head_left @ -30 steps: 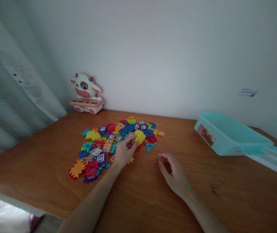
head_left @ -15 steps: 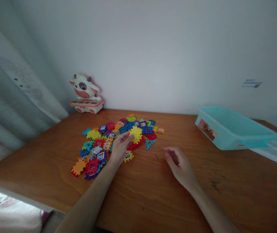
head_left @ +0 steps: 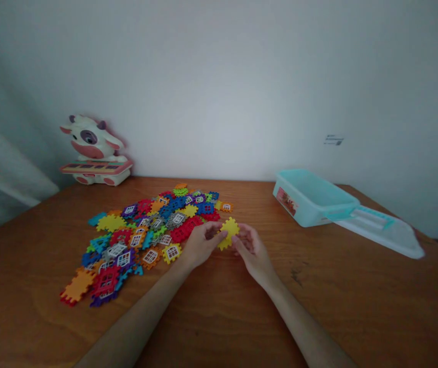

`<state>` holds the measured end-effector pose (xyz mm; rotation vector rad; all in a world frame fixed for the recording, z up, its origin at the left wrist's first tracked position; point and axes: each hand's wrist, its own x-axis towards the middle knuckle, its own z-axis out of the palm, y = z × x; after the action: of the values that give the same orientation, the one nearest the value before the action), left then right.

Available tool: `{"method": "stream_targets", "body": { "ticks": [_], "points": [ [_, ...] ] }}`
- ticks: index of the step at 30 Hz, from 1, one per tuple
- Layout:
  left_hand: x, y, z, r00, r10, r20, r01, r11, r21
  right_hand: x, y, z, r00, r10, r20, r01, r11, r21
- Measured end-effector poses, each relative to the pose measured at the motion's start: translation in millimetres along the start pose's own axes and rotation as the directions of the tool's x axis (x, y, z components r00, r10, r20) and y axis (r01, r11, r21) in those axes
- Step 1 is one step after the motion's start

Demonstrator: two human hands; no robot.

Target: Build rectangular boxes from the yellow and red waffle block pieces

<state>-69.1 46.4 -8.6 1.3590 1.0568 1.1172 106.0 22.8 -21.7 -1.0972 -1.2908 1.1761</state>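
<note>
Between my two hands is a yellow building tile [head_left: 228,234] with toothed edges, held above the table. My left hand [head_left: 202,243] pinches its left side, thumb across the face. On the other side my right hand [head_left: 253,251] has its thumb and fingers closed on the tile's right edge. Left of my hands spreads a pile of interlocking tiles in many colours; a yellow window tile [head_left: 171,253] and an orange window tile [head_left: 151,257] lie closest to my left wrist. A red tile [head_left: 185,229] sits just behind my left hand.
A turquoise plastic box [head_left: 310,199] stands at the back right, its clear lid [head_left: 379,230] leaning out from its near end. A cow-shaped toy piano [head_left: 95,153] is at the back left, near a pale curtain. The wooden table [head_left: 211,317] meets a white wall.
My left hand has carried the yellow tile from the pile toward me. My right hand has come in and taken its right edge. The view has turned to the right.
</note>
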Motion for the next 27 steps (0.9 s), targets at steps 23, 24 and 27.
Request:
{"method": "stream_targets", "body": {
  "ticks": [23,24,27],
  "points": [
    [-18.2,-21.5,16.8,0.885,0.357,0.299,-0.440,0.431,0.788,-1.0,17.5,-59.3,0.996,-0.082,0.042,0.092,0.903,-0.420],
    [-18.7,-20.8,16.6,0.885,0.359,0.296,-0.438,0.427,0.791,-0.3,17.8,-61.0,0.993,-0.116,0.031,0.117,0.881,-0.459],
    [-20.5,-19.3,16.4,0.887,0.362,0.288,-0.432,0.427,0.794,3.0,16.0,-67.8,0.985,-0.175,-0.003,0.143,0.812,-0.566]
  ]
}}
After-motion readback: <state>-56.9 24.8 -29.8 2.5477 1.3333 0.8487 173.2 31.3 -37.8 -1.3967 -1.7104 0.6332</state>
